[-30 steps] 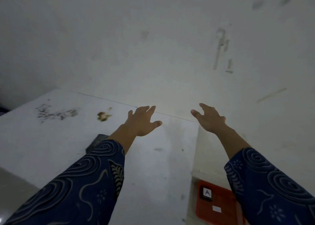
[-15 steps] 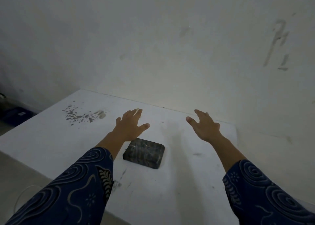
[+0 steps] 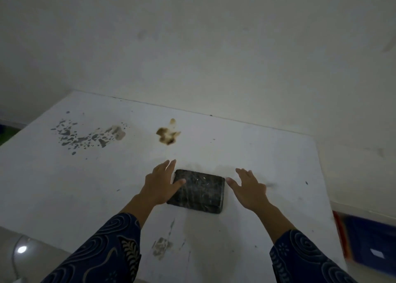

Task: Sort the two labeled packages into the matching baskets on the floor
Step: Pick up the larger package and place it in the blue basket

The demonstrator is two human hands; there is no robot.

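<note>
I count one package (image 3: 198, 190): a dark, wrapped block lying flat on the white table (image 3: 267, 154), no label readable on its top. My left hand (image 3: 161, 183) is spread open, thumb over the package's left edge; whether it touches I cannot tell. My right hand (image 3: 249, 188) is open just right of the package, apart from it. Beyond the table's right edge I see two baskets, one orange (image 3: 341, 233), one blue (image 3: 370, 242); a white tag on the blue one is too blurred to read

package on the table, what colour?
Black, with a glossy wrinkled wrap showing pale streaks; the package shows in the head view, the only one.
</note>
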